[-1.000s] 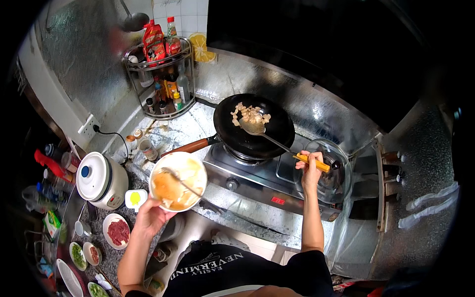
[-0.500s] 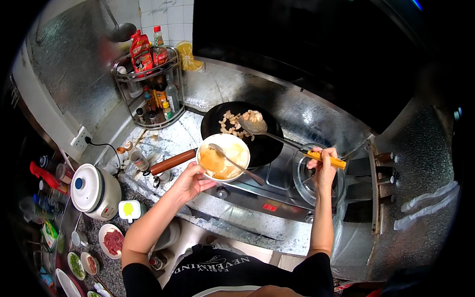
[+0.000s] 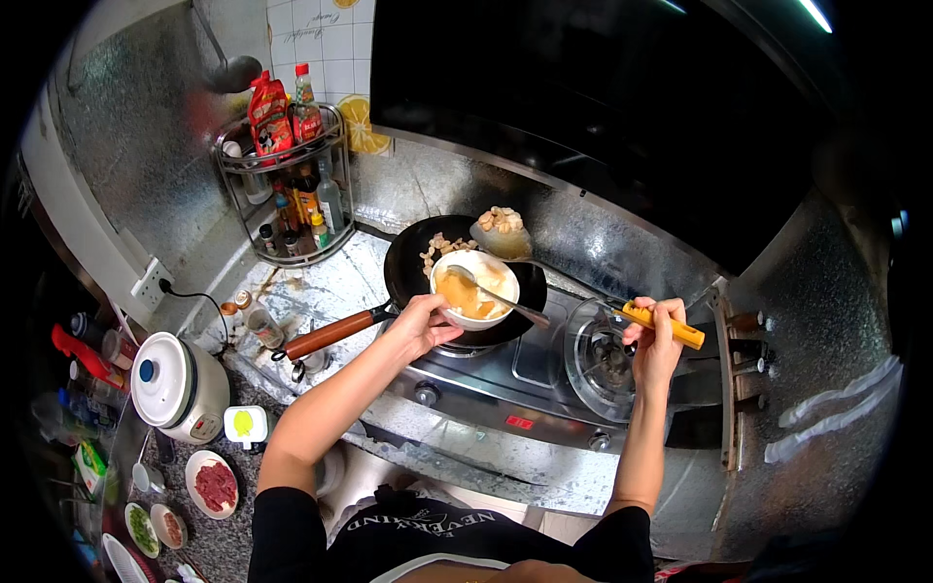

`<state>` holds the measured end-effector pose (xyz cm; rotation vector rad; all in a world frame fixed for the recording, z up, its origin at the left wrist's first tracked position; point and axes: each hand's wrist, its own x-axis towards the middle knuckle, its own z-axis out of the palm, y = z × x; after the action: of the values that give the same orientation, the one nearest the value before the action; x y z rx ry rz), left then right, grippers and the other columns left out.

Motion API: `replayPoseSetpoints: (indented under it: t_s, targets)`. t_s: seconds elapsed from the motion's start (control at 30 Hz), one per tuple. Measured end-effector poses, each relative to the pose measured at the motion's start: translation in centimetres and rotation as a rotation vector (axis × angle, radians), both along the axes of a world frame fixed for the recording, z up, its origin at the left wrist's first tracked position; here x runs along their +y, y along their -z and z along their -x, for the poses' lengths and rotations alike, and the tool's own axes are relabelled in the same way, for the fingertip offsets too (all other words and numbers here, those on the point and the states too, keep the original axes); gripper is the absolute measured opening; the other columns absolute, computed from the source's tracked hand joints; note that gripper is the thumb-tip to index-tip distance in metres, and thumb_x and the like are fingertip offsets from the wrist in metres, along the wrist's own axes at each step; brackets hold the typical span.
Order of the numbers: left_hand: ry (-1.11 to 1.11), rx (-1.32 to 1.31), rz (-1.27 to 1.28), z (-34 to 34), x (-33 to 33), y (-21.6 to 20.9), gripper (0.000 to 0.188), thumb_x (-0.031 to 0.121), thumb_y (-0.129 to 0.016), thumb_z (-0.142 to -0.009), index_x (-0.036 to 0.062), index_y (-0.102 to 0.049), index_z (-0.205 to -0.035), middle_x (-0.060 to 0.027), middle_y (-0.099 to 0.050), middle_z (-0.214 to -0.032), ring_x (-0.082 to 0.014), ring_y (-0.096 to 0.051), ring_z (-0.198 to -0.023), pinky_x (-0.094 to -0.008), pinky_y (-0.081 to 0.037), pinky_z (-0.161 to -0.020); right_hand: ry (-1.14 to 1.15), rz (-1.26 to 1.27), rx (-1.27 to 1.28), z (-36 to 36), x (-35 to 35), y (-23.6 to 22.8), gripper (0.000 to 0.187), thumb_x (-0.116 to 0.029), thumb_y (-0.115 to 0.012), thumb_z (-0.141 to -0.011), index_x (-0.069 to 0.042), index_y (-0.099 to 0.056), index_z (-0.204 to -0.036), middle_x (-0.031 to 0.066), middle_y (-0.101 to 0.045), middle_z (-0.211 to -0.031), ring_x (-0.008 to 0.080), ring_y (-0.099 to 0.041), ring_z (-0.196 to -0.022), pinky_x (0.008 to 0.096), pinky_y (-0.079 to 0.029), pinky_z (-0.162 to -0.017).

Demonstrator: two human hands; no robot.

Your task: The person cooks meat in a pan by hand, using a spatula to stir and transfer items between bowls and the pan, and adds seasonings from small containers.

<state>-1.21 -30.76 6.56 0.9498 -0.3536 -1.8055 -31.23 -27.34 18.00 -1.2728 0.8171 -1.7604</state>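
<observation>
My left hand [image 3: 428, 328] grips a white bowl [image 3: 509, 274] by its near left side, over the near part of a black pan [image 3: 403, 277]. Yellowish-brown liquid lies in the bowl, and a metal spoon [image 3: 525, 311] rests in it with the handle over the right rim. My right hand [image 3: 659, 342] is closed round the yellow handle of a spatula [image 3: 505, 245]. Several pale cooked pieces [image 3: 501, 220] sit on the spatula's blade at the pan's far edge. More such pieces lie in the pan, partly hidden by the bowl.
The pan's brown handle [image 3: 330, 335] points left across the counter. A second burner [image 3: 607, 355] is on the right. A bottle rack [image 3: 282, 185] stands in the back corner. On the left are a rice cooker [image 3: 180, 384] and a plate of red meat [image 3: 212, 484].
The bowl has moved right and farther over the pan in my left hand. Pieces now ride on the spatula, whose blade has shifted toward the pan's far edge. My right hand moved slightly right.
</observation>
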Motion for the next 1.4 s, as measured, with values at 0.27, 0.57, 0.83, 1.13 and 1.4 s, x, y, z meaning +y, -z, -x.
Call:
replayPoseSetpoints:
  t_s: [0.27, 0.57, 0.83, 1.13, 1.4]
  targets:
    - [0.023, 0.031, 0.021, 1.0, -1.2, -0.4, 0.038, 0.009, -0.055, -0.065, 0.0006, -0.042, -0.099, -0.0145, -0.046, -0.089, -0.0269, -0.053, -0.08, -0.0391, -0.049, -0.076, 0.014, 0.016, 0.043, 0.1, 1.7, 1.4, 0.009, -0.013, -0.039, -0.088, -0.006, -0.036, -0.083, 0.0134, -0.056, -0.085, 0.0118, -0.053, -0.047, 0.0203, -0.045, -0.041]
    - [0.01, 0.03, 0.034, 0.7, -1.1, -0.2, 0.036, 0.009, -0.055, -0.064, 0.0014, -0.044, -0.097, -0.0138, -0.046, -0.089, -0.0257, -0.053, -0.079, -0.0383, -0.049, -0.075, -0.007, 0.048, 0.036, -0.3, 2.4, 3.1, 0.01, -0.01, -0.04, -0.086, -0.002, -0.038, -0.081, 0.0182, -0.054, -0.086, 0.0155, -0.054, -0.047, 0.0236, -0.047, -0.042]
    - [0.003, 0.028, 0.021, 0.7, -1.0, -0.6, 0.036, 0.01, -0.055, -0.064, 0.002, -0.044, -0.098, -0.0132, -0.045, -0.09, -0.0268, -0.053, -0.08, -0.0382, -0.049, -0.076, -0.011, 0.089, 0.061, -0.5, 2.6, 3.4, 0.01, -0.01, -0.041, -0.087, -0.002, -0.038, -0.082, 0.0181, -0.055, -0.086, 0.0157, -0.054, -0.048, 0.0237, -0.048, -0.044]
    - [0.003, 0.045, 0.014, 0.5, -0.9, -0.1, 0.037, 0.011, -0.056, -0.065, 0.0021, -0.045, -0.099, -0.0142, -0.045, -0.092, -0.0279, -0.053, -0.081, -0.0387, -0.049, -0.076, 0.005, 0.114, 0.101, -0.7, 2.9, 3.1, 0.01, -0.01, -0.041, -0.086, -0.002, -0.038, -0.081, 0.018, -0.054, -0.086, 0.015, -0.054, -0.049, 0.0231, -0.048, -0.044]
    - [-0.075, 0.064, 0.038, -0.7, 0.6, -0.2, 0.035, 0.008, -0.056, -0.064, 0.0016, -0.045, -0.096, -0.015, -0.047, -0.091, -0.0279, -0.054, -0.081, -0.0395, -0.049, -0.077, 0.007, 0.056, -0.105, -0.5, 1.6, 2.8, 0.012, -0.014, -0.042, -0.087, -0.004, -0.038, -0.081, 0.0168, -0.054, -0.086, 0.0136, -0.053, -0.048, 0.0217, -0.046, -0.042]
